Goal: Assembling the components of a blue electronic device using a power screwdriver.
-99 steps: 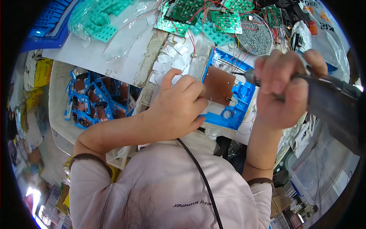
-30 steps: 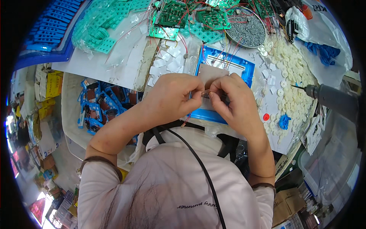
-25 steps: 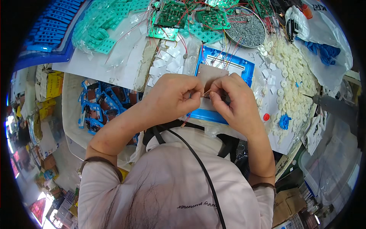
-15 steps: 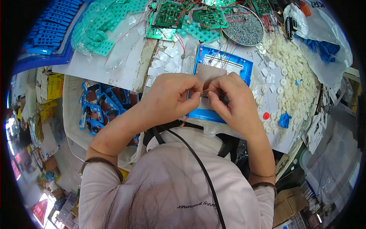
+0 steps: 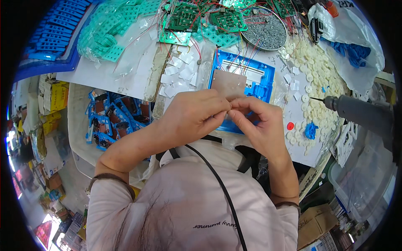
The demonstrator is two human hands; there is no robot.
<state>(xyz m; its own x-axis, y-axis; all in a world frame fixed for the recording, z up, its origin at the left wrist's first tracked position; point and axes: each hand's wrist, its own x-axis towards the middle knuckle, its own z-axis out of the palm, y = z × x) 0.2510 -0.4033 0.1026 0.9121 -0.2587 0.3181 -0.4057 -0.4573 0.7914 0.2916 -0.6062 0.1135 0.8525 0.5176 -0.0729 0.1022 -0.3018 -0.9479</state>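
In front of my body a blue plastic casing lies on the work table, with thin red wires running into it. A brown circuit board rests over its left part. My left hand and my right hand meet over the near side of the casing, fingertips pinched against each other. Whatever is between them is too small and too covered to make out. The casing's near edge is partly hidden by both hands.
Green circuit boards with red wires and a round tray of screws stand at the back. White plastic discs heap at right, near a grey electric screwdriver. A bin at left holds blue assemblies.
My fingertips have come together and shifted slightly nearer and to the right, uncovering more of the brown board. The electric screwdriver has come into view at the right.
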